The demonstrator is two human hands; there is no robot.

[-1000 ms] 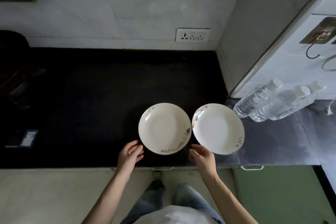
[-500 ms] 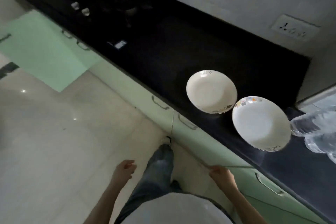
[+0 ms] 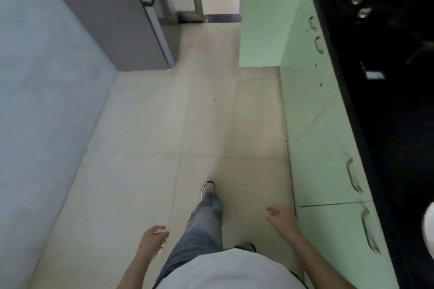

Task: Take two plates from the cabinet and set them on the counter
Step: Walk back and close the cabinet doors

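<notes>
Both hands empty, grips loosely spread: left hand point(image 3: 153, 237), right hand point(image 3: 279, 216). Risk: plate point(image 3: 429, 230) near worktop point(image 3: 399, 148) edge could get knocked.

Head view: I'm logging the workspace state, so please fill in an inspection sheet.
Surface: black counter along the right, dark.
Job's things: only a white sliver of one plate at the right edge; second plate not in view.
Clutter: small card-like item and blurred dark objects on the counter.
Grip: left hand and right hand empty, hanging open.
Cables: nothing seen.
Surroundings: green cabinet door standing open ahead; tiled floor; grey fridge.
</notes>
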